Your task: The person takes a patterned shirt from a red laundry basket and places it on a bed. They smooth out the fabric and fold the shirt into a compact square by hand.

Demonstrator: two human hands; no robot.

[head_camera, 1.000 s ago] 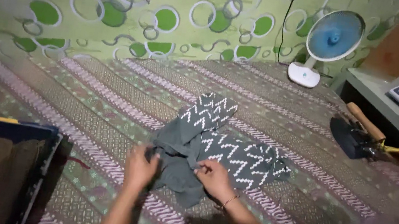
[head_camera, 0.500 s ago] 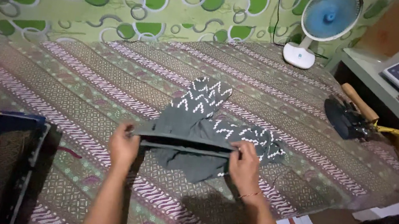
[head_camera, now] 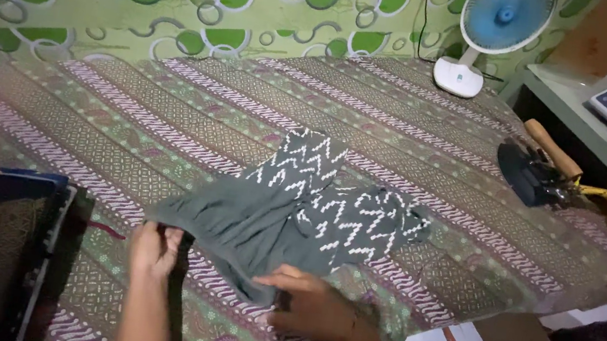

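Grey-green cloth with a white zigzag print, a small garment [head_camera: 298, 209], lies at the middle of the striped patterned spread [head_camera: 168, 120]. My left hand [head_camera: 154, 248] pinches its plain edge at about eight o'clock, fingers closed on the fabric. My right hand [head_camera: 308, 306] rests flat and open on the hem at six o'clock. A dark iron [head_camera: 532, 175] sits at three o'clock, a white fan [head_camera: 489, 30] at one o'clock.

Garment [head_camera: 289, 216] hides right hand's [head_camera: 312, 306] fingertips.
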